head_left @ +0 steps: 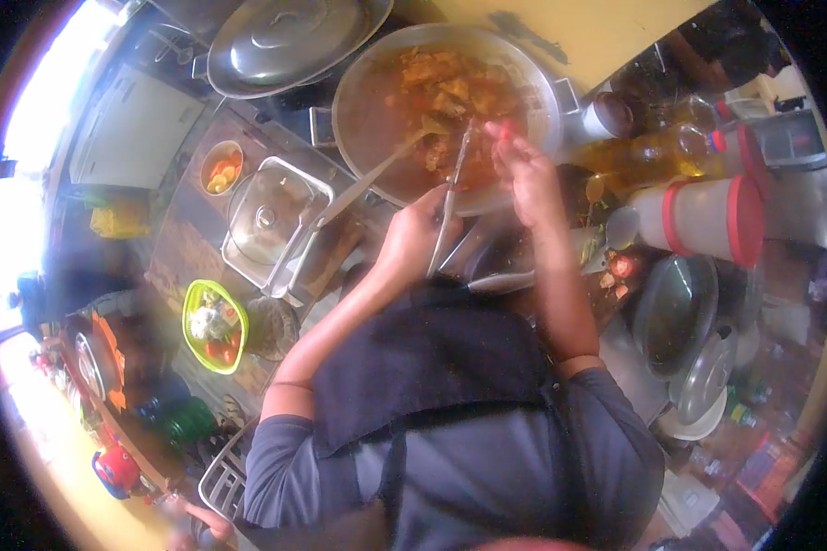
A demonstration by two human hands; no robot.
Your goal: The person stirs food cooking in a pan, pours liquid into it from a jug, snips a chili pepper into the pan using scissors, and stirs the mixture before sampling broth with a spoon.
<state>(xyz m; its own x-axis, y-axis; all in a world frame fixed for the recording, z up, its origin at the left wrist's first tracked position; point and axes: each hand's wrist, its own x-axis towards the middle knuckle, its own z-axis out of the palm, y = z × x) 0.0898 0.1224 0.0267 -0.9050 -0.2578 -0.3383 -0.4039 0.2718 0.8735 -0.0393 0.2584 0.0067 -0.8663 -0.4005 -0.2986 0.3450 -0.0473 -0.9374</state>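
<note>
A wide metal pot (342, 115) holds chunks of meat (446, 78) in orange-red sauce. My left hand (417, 231) is closed around a long, thin metal utensil (456, 174) at the pot's near rim; its tip points over the sauce, and its exact kind is unclear. My right hand (527, 176) hovers above the pot's right side, close to that tip. Its fingers are bent together and slightly blurred, with something red at the fingertips that I cannot make out. A long-handled spoon (377, 172) leans in the pot, its handle reaching out to the left.
Left of the pot are a lidded metal tray (325, 188), a small bowl (209, 174) of cut pieces and a green basket (189, 317) of vegetables. A large lid (294, 37) lies behind. Oil bottles (680, 151) and red-lidded containers (708, 220) stand right. Another person's arm (213, 522) shows lower left.
</note>
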